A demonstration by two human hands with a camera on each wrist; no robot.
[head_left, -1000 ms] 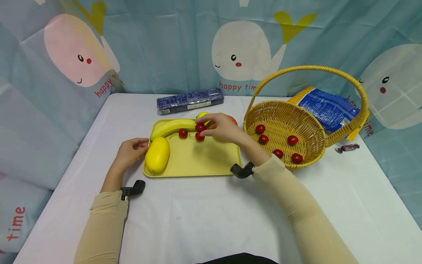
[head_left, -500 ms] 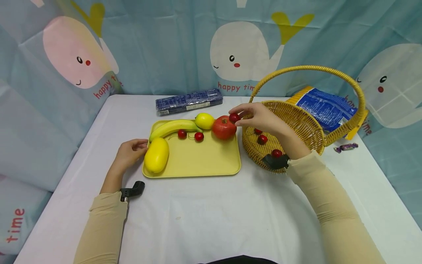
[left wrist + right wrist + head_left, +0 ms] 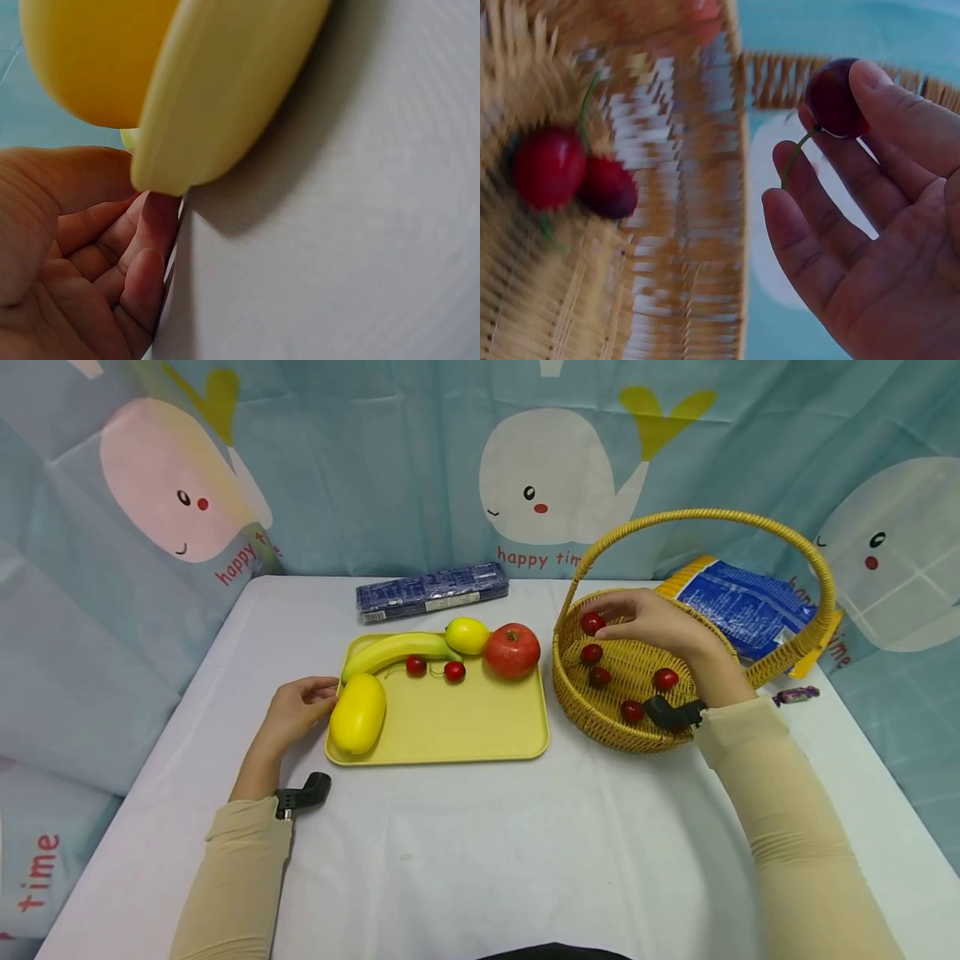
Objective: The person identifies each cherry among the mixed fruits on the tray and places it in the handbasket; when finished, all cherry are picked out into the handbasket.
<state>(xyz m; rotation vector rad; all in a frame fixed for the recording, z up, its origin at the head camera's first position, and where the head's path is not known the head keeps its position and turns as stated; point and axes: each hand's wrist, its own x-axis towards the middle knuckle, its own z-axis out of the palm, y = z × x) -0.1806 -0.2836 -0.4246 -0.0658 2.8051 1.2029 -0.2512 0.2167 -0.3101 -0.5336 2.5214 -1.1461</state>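
Over the far left part of the wicker basket (image 3: 622, 739), the right hand (image 3: 652, 622) pinches a cherry (image 3: 592, 624) between thumb and fingers; its thin green stem (image 3: 796, 157) hangs toward that hand's other fingertips. Below the right hand, loose cherries (image 3: 600, 677) lie on the basket's floor – two of them close together; another is mostly hidden behind the black wrist camera (image 3: 673, 714). Well to the left, the left hand (image 3: 296, 714) holds the near edge of a yellow tray (image 3: 457, 727), thumb and curled fingers at its rim; just right of this hand an oval yellow fruit (image 3: 357, 714) lies on the tray; farther from it, a banana (image 3: 397, 647), a lemon (image 3: 467, 636) and a round red fruit (image 3: 512, 651) line the far side, with two stemmed cherries (image 3: 454, 672) on the banana's near side. Beyond both hands, a dark blue packet (image 3: 433, 592) lies on the white worktop (image 3: 450, 860); past the right hand is a blue-and-yellow bag (image 3: 750, 606) – and right of its wrist, a purple wrapped candy (image 3: 797, 695).
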